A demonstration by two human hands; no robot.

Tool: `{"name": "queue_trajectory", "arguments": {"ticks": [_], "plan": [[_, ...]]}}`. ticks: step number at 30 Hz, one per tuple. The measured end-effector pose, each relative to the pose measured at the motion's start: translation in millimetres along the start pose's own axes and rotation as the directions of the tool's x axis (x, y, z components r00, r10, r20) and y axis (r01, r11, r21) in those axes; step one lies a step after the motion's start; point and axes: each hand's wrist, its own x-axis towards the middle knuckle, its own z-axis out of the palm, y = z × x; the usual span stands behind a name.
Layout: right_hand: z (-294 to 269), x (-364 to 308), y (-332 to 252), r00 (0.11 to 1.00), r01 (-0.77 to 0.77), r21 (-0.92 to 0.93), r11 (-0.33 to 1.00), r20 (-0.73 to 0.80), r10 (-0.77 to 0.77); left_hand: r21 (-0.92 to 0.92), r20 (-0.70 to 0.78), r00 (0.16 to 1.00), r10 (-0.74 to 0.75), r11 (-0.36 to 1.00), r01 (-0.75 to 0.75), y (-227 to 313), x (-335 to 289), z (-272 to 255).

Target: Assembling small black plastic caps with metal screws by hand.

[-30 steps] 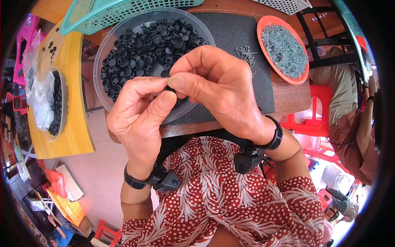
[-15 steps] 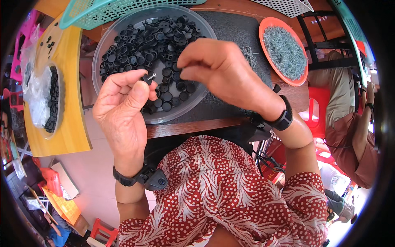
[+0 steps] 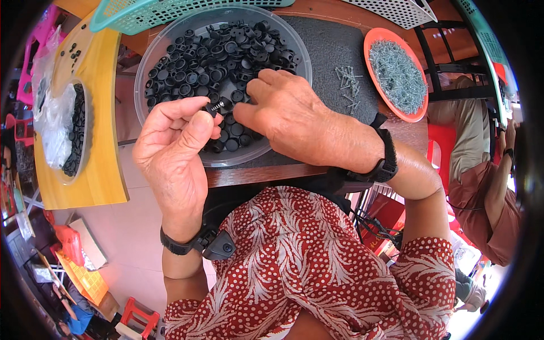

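Observation:
My left hand (image 3: 178, 144) pinches a small black plastic piece (image 3: 210, 110) between thumb and fingers. A short silver coil, a spring or a screw thread (image 3: 218, 106), sticks out of it to the right, and something dark touches its end. Beside that end is my right hand (image 3: 283, 105), back upward, its fingers curled closed. What those fingertips hold, if anything, is hidden. Both hands are over the near part of a clear round tub (image 3: 309, 68), which holds many small round black caps (image 3: 218, 54).
An orange dish (image 3: 369, 38) of silver screws stands at the right, with loose screws (image 3: 347, 85) beside it on a dark mat (image 3: 320, 42). A teal basket (image 3: 133, 21) and a white basket (image 3: 391, 11) line the back. Left is a yellow table (image 3: 102, 181). A person (image 3: 481, 175) sits at right.
My right hand has come left and down, closing the gap to the piece in my left hand. The left hand stays almost in place. The loose screws now show more fully.

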Motion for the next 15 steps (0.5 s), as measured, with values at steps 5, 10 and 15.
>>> {"name": "queue_trajectory", "arguments": {"ticks": [5,10,15], "plan": [[2.5,0.0,-1.9,0.999,-0.029,-0.025,0.999,-0.021,0.028,0.016,0.002,1.0,0.006,1.0,-0.006,3.1,-1.2,-0.5],[1.3,-1.2,-4.2,0.987,-0.128,0.143,0.981,-0.078,0.14,-0.005,-0.047,0.998,-0.03,1.0,0.03,4.7,-4.6,4.5],[-7.7,-1.2,-15.9,0.805,-0.431,0.604,0.67,-0.077,0.588,-0.032,0.0,0.996,-0.084,0.996,0.084,-0.6,-11.1,12.5]]}}
